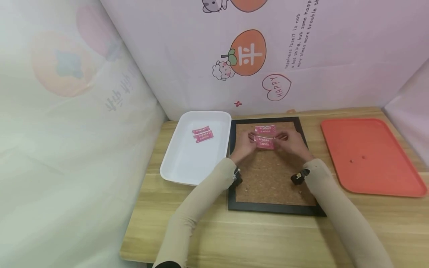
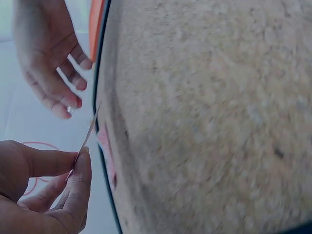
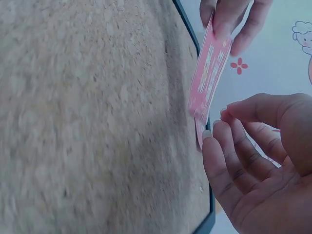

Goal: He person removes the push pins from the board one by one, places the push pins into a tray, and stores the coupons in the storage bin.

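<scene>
My left hand (image 1: 244, 146) pinches a pink paper ticket (image 3: 210, 73) by its left end, between thumb and fingers. In the left wrist view the ticket shows edge-on, tilted up from the corkboard (image 2: 204, 97). My right hand (image 1: 292, 143) is at the ticket's right end, thumb and fingertips drawn together. A small clear pin (image 2: 71, 110) shows at those fingertips in the left wrist view; most of it is hidden. Just above the held ticket, another pink ticket (image 1: 265, 129) lies on the upper part of the board.
Left of the board stands a white tray (image 1: 177, 163) with two pink tickets (image 1: 203, 134). At the right lies a red tray (image 1: 378, 175) with small pins (image 1: 352, 161). Tiny shiny pins (image 1: 247, 189) also sit low on the board. A printed cloth (image 1: 187, 74) hangs behind the table.
</scene>
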Demonstrator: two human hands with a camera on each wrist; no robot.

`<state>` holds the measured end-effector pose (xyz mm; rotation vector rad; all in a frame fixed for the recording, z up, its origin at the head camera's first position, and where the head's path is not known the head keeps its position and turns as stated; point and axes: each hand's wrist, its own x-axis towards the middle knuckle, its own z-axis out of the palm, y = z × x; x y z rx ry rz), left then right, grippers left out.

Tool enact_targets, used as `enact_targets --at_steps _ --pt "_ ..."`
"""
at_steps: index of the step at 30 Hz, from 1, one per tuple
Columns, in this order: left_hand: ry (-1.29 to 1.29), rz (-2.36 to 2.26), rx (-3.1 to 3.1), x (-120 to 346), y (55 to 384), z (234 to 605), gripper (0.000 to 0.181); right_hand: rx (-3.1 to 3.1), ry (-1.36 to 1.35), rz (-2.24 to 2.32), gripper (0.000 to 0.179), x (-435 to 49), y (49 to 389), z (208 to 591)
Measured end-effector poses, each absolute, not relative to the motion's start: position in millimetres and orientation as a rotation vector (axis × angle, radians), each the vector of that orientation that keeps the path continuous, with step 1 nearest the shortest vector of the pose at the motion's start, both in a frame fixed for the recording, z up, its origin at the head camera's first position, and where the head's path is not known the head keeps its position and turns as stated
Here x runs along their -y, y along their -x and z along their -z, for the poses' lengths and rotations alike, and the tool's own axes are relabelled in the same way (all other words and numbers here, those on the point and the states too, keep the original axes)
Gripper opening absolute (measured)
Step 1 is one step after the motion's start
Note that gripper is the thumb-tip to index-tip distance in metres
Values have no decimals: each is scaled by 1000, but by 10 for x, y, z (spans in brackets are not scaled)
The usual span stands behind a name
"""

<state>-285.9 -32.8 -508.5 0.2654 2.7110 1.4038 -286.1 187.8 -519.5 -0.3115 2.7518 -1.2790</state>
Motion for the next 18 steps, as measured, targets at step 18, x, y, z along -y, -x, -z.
enact_targets --at_steps 18 --pt "-145 -1671 -2709 789 2939 4673 31 -2881 273 1224 26 -2244 2658 5051"
